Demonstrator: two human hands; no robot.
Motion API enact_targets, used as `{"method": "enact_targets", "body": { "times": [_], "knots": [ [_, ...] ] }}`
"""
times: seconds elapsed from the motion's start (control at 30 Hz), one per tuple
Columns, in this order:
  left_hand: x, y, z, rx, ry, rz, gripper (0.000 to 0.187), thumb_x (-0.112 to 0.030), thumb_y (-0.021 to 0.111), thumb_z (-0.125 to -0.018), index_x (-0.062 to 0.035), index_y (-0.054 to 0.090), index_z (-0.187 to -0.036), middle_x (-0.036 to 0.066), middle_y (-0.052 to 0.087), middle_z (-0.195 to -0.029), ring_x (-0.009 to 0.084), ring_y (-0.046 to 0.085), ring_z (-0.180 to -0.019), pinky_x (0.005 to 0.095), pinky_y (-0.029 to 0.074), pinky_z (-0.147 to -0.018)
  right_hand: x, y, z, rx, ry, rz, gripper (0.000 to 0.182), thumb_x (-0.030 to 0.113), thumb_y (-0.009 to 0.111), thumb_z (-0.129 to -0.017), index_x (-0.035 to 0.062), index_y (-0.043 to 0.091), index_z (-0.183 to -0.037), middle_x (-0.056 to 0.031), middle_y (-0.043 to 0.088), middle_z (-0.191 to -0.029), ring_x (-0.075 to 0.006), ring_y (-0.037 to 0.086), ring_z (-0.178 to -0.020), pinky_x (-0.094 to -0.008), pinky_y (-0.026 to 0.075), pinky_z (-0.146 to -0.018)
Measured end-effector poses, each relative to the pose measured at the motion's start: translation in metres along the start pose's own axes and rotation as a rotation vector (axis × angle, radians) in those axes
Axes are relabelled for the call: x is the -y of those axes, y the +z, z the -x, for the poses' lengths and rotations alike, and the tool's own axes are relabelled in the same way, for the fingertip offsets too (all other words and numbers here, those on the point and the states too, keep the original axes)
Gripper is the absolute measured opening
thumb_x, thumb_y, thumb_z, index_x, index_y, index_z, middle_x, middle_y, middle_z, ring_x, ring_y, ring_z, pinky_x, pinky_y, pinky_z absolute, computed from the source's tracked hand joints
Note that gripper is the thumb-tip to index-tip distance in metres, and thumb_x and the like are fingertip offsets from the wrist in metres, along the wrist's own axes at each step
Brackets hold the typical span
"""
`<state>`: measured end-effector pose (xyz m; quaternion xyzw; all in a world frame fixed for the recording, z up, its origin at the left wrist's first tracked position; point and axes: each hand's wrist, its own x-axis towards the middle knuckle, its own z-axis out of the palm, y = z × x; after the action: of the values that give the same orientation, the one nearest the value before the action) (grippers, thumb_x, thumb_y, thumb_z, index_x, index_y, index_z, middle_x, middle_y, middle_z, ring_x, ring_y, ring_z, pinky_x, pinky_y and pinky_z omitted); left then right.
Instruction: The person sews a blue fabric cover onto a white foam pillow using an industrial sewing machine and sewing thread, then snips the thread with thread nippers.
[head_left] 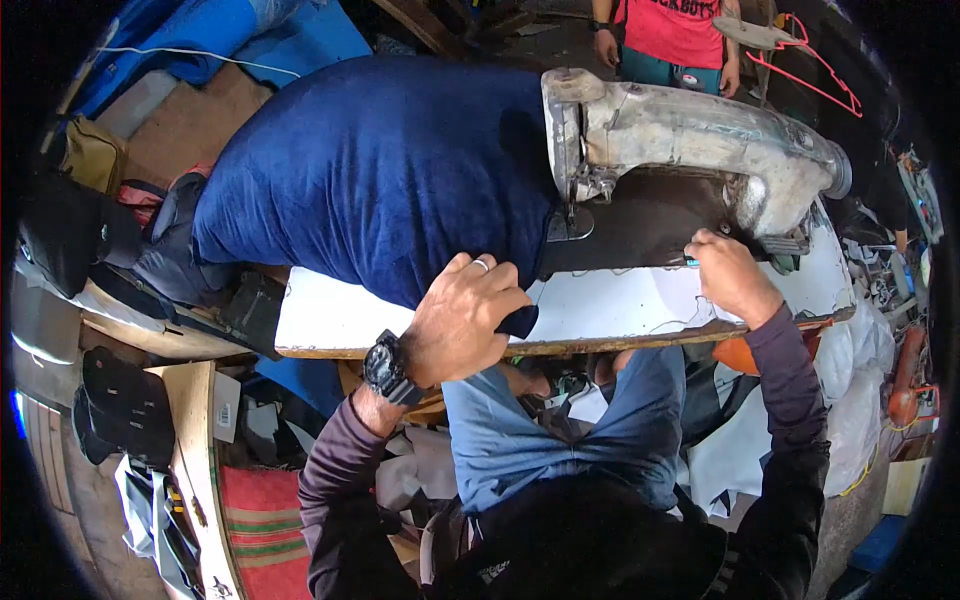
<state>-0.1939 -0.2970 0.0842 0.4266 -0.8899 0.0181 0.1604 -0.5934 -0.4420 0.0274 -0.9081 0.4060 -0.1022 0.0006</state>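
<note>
A large, stuffed dark blue cushion (370,170) lies across the left part of the white sewing table (330,315), its right edge beside the needle area of a worn sewing machine (690,130). My left hand (465,315), with a ring and a black watch, grips the cushion's near right corner at the table's front edge. Under the machine's arm, my right hand (735,275) is closed on the right side of the table. A bit of teal shows at its fingertips; I cannot tell what the item is.
Across the table stands a person in a red shirt (675,35), near a pink hanger (815,65). Bags (185,235) are piled at the left, above a black cap (125,405). Clear plastic (855,390) hangs at the right, and a red striped cloth (265,535) lies lower left.
</note>
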Motion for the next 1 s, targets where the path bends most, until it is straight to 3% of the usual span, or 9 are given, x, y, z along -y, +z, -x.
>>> {"method": "enact_targets", "body": {
  "times": [0.03,0.13,0.23,0.4,0.47,0.53,0.57,0.7,1.0],
  "knots": [
    [0.000,0.000,0.000,-0.002,0.004,0.004,0.047,-0.003,0.072,-0.059,-0.0007,0.081,-0.105,0.010,0.063,-0.099,0.0292,0.058,-0.096,0.0423,0.042,-0.085,-0.005,0.001,0.002,0.042,0.024,-0.083,0.036,-0.005,0.069,-0.084,-0.0061,0.077,-0.119,-0.0225,0.070,-0.121,-0.0423,0.070,-0.113,-0.0486,0.058,-0.100],
    [0.002,0.001,0.000,-0.005,0.009,-0.004,0.048,-0.003,0.073,-0.058,-0.0009,0.081,-0.106,0.010,0.064,-0.099,0.0290,0.058,-0.096,0.0422,0.042,-0.085,-0.010,0.002,0.011,-0.007,0.027,-0.133,0.028,-0.003,0.068,-0.089,-0.0060,0.074,-0.116,-0.0208,0.070,-0.120,-0.0425,0.070,-0.111,-0.0491,0.057,-0.100],
    [0.002,0.003,0.001,-0.011,0.018,0.010,0.048,-0.003,0.073,-0.058,-0.0010,0.082,-0.106,0.009,0.064,-0.099,0.0292,0.058,-0.096,0.0423,0.042,-0.085,-0.010,0.020,0.002,-0.192,-0.068,0.121,0.018,-0.004,0.065,-0.092,-0.0030,0.070,-0.109,-0.0212,0.070,-0.111,-0.0428,0.072,-0.103,-0.0525,0.059,-0.092],
    [0.000,0.000,0.000,-0.018,0.011,0.027,0.048,-0.003,0.073,-0.060,-0.0014,0.081,-0.107,0.009,0.064,-0.099,0.0292,0.059,-0.098,0.0425,0.043,-0.086,0.062,0.010,0.001,-0.196,-0.048,-0.575,0.019,0.003,0.064,-0.102,0.0003,0.059,-0.120,-0.0256,0.067,-0.107,-0.0500,0.069,-0.095,-0.0569,0.054,-0.080],
    [0.001,-0.001,-0.001,-0.027,0.023,0.036,0.048,-0.004,0.074,-0.060,-0.0019,0.081,-0.108,0.009,0.064,-0.100,0.0291,0.059,-0.098,0.0426,0.043,-0.087,0.110,0.019,0.000,-0.231,-0.117,-0.639,0.021,0.007,0.065,-0.104,0.0015,0.057,-0.123,-0.0239,0.068,-0.106,-0.0498,0.070,-0.094,-0.0560,0.055,-0.078],
    [0.000,-0.001,-0.002,-0.025,0.027,0.032,0.049,-0.005,0.074,-0.060,-0.0023,0.080,-0.108,0.009,0.064,-0.100,0.0291,0.059,-0.098,0.0427,0.043,-0.087,0.150,0.020,0.000,-0.251,-0.129,-0.558,0.020,0.010,0.066,-0.105,0.0032,0.058,-0.122,-0.0232,0.069,-0.106,-0.0493,0.071,-0.094,-0.0568,0.056,-0.079],
    [0.000,0.000,-0.002,-0.016,0.022,0.025,0.049,-0.005,0.074,-0.060,-0.0025,0.080,-0.109,0.009,0.064,-0.100,0.0292,0.059,-0.098,0.0427,0.043,-0.087,0.161,0.018,-0.003,-0.265,-0.162,-0.440,0.019,0.016,0.068,-0.105,0.0019,0.058,-0.114,-0.0200,0.070,-0.100,-0.0413,0.076,-0.092,-0.0526,0.062,-0.077],
    [0.001,-0.002,-0.002,0.012,0.006,0.021,0.049,-0.005,0.074,-0.060,-0.0033,0.080,-0.109,0.009,0.063,-0.100,0.0294,0.059,-0.098,0.0428,0.043,-0.087,0.178,0.031,-0.015,-0.296,-0.137,-0.278,0.017,0.016,0.071,-0.103,0.0022,0.063,-0.109,-0.0148,0.072,-0.096,-0.0328,0.078,-0.082,-0.0430,0.064,-0.067],
    [-0.003,-0.006,-0.005,-0.035,0.068,0.044,0.045,-0.008,0.074,-0.058,-0.0076,0.081,-0.103,0.007,0.066,-0.096,0.0298,0.061,-0.093,0.0430,0.043,-0.083,0.183,0.033,-0.015,-0.210,-0.112,-0.273,0.013,0.011,0.067,-0.101,0.0016,0.066,-0.111,-0.0193,0.074,-0.099,-0.0387,0.077,-0.082,-0.0485,0.063,-0.071]
  ]
}}
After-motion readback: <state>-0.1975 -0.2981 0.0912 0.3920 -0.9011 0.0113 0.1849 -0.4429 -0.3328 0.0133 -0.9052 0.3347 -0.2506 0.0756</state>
